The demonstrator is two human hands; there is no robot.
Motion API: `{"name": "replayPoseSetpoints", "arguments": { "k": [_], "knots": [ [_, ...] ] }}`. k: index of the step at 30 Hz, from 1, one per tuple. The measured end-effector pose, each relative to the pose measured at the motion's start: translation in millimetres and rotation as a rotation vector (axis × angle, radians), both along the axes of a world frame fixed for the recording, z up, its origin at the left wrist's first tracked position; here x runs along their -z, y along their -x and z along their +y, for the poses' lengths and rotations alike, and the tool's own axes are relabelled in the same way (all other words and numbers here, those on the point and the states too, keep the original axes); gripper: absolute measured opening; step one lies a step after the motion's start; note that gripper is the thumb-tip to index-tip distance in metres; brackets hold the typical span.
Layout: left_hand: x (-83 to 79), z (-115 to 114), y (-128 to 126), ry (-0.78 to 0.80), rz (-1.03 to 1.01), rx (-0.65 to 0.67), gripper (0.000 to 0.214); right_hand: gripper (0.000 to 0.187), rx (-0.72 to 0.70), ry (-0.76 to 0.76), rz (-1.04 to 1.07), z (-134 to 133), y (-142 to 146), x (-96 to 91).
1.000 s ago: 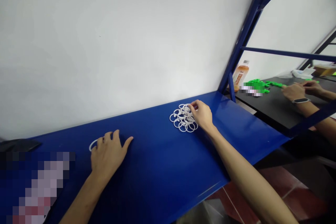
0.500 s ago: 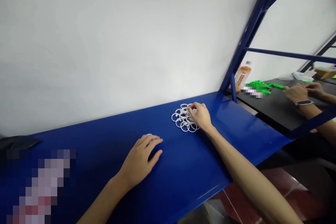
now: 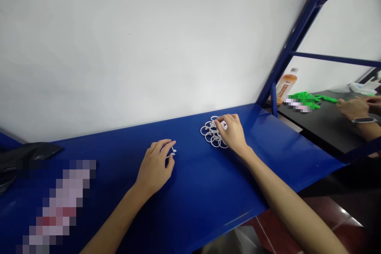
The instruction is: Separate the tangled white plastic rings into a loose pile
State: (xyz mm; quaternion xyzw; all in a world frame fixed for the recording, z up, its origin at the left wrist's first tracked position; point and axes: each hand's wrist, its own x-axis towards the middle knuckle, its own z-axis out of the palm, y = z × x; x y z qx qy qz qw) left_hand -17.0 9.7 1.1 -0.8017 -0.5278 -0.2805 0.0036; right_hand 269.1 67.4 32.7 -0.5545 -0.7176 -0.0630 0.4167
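Note:
My left hand (image 3: pixel 155 166) is low over the blue tabletop (image 3: pixel 196 182), fingers curved and thumb apart. A thin white ring (image 3: pixel 174 151) with small tabs shows between its thumb and fingers, partly hidden by them. Farther right, my right hand (image 3: pixel 233 133) reaches over a flat cluster of overlapping white rings (image 3: pixel 212 131), covering its right side. Its thumb and forefinger are pinched together at the cluster. A small white piece with a dark mark (image 3: pixel 224 125) shows inside the curl of that hand. What lies exactly between the fingertips is hard to see.
Black plastic (image 3: pixel 32 154) lies at the left, with a blurred-out patch (image 3: pixel 62 202) before it. A blue metal frame (image 3: pixel 285 51) rises at the right. Beyond it, another person's hands (image 3: pixel 355 108) work at a black table (image 3: pixel 321 123) with green pieces (image 3: pixel 303 98) and a bottle (image 3: pixel 285 87).
My left hand has shifted slightly up and left, and more of the ring shows between its thumb and fingers. The right hand stays at the cluster, a white piece now visible in its curl.

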Motion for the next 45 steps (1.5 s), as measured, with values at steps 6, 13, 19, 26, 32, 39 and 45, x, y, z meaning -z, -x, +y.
{"name": "replayPoseSetpoints", "arguments": {
  "k": [6, 13, 19, 26, 32, 39, 45],
  "knots": [
    [5.4, 3.5, 1.9, 0.088, 0.054, 0.058, 0.026, 0.018, -0.458, 0.116, -0.001, -31.3, 37.8, -0.7],
    [4.7, -6.0, -8.6, 0.067, -0.148, 0.232, 0.028, 0.029, -0.761, 0.321, -0.118, -46.1, 64.6, 18.4],
    [6.0, -6.8, -8.7, 0.124, -0.097, 0.285, 0.02, 0.017, -0.78, 0.339, -0.122, -46.2, 67.6, 21.6],
    [4.2, -7.9, -11.3, 0.075, -0.075, 0.257, 0.019, 0.014, -0.746, 0.333, -0.04, -45.5, 64.6, 19.8],
    [1.1, -11.4, -12.6, 0.065, -0.096, 0.245, 0.033, 0.019, -0.76, 0.259, 0.092, -41.2, 56.7, 11.5],
    [3.6, -12.1, -13.3, 0.134, -0.155, 0.247, 0.057, 0.017, -0.807, 0.366, 0.162, -42.9, 56.9, 10.3],
    [2.9, -11.9, -14.3, 0.082, -0.128, 0.2, 0.039, 0.029, -0.823, 0.432, 0.211, -49.0, 60.4, 5.6]
  ]
}}
